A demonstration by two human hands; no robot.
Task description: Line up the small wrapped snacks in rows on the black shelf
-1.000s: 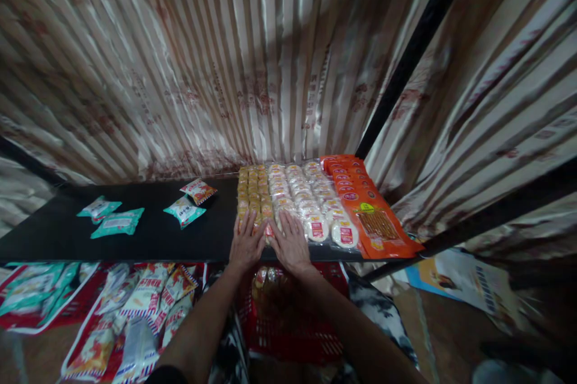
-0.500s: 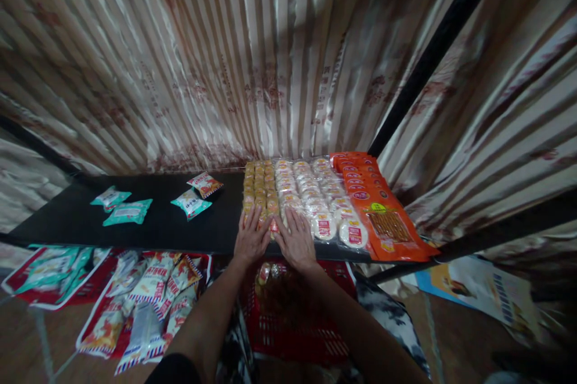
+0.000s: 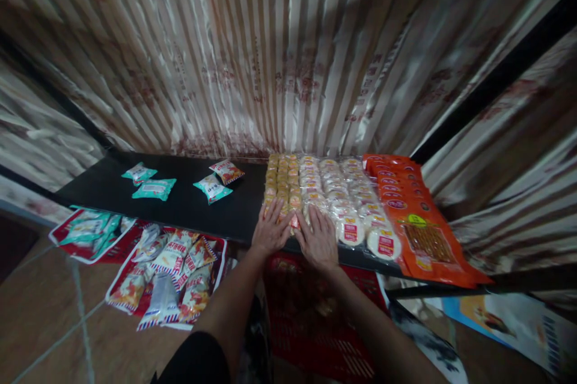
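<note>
On a black shelf [image 3: 189,213] stand rows of small wrapped snacks. My left hand [image 3: 271,229] rests with fingers extended on the front of the brown wrapped snacks [image 3: 283,176] at the left end of the rows. My right hand [image 3: 319,237] lies beside it, fingers spread, over the front of the brown snacks and the nearest row of white round crackers [image 3: 312,179] in clear wrappers. The hands sit close together, and their palms hide the items under them. More white crackers [image 3: 351,229] and overlapping orange snack bags [image 3: 421,237] lie to the right.
Teal packets [image 3: 154,189] and a red-and-white packet [image 3: 228,171] lie on the shelf's left part. Below stand a red basket of teal bags [image 3: 63,238], another of white-and-red chip bags [image 3: 174,264], and a red basket [image 3: 311,336] under my arms. A striped curtain [image 3: 288,53] hangs behind.
The view has turned left, so the shelf appears farther right. Both hands stay at the front of the brown rows with little visible change.
</note>
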